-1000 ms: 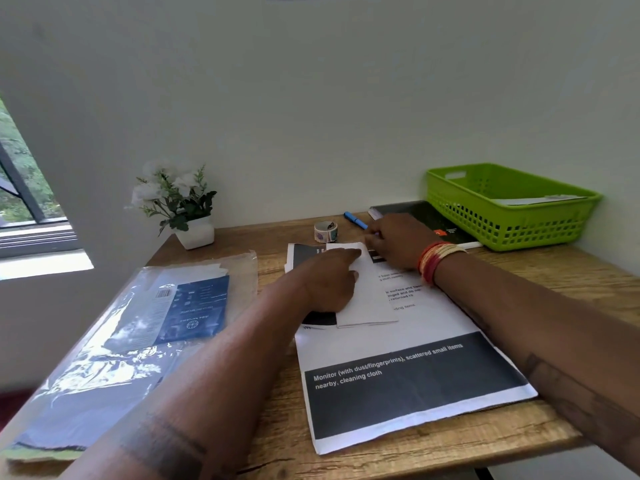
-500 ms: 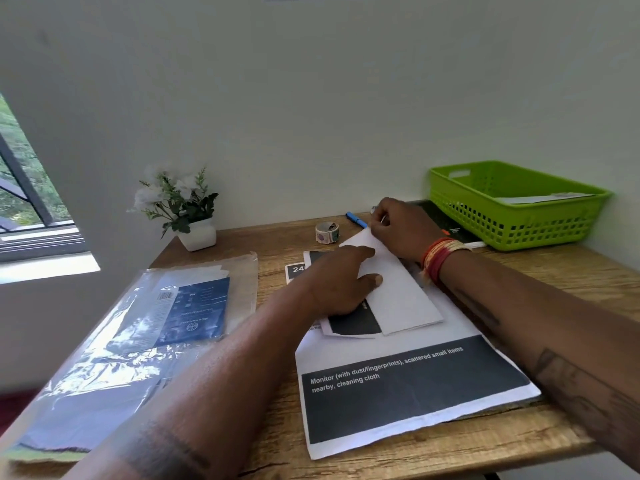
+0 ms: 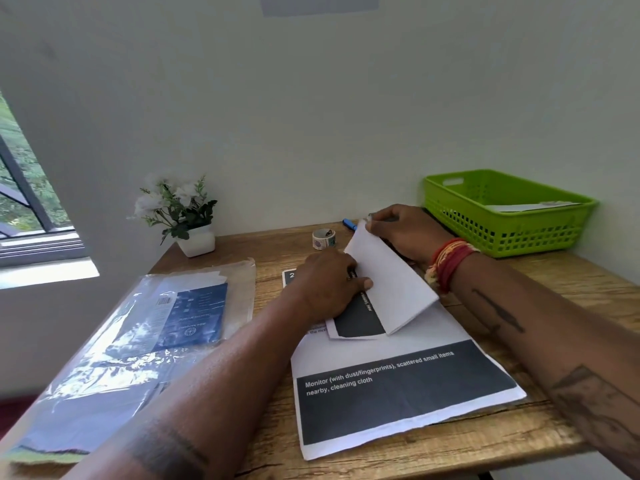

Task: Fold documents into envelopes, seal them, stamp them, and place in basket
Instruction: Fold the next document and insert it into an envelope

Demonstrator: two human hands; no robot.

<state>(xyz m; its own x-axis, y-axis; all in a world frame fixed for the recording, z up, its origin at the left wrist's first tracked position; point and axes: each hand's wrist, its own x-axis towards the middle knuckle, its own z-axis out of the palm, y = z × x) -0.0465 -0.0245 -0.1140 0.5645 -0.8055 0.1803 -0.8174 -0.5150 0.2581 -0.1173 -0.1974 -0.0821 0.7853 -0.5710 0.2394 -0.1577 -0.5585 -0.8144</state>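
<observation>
pinching document (image 3: pixel 391 285) corner: right hand (image 3: pixel 405 230) fingers.

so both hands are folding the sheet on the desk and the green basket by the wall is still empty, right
Not quite: the green basket is not empty. The head view shows a white envelope or paper lying in it. Both hands, left hand and right hand, are folding the sheet.

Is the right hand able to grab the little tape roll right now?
Probably yes, once it lets go: the right hand pinches the folded paper, and the tape roll stands uncovered just beside it.
</observation>
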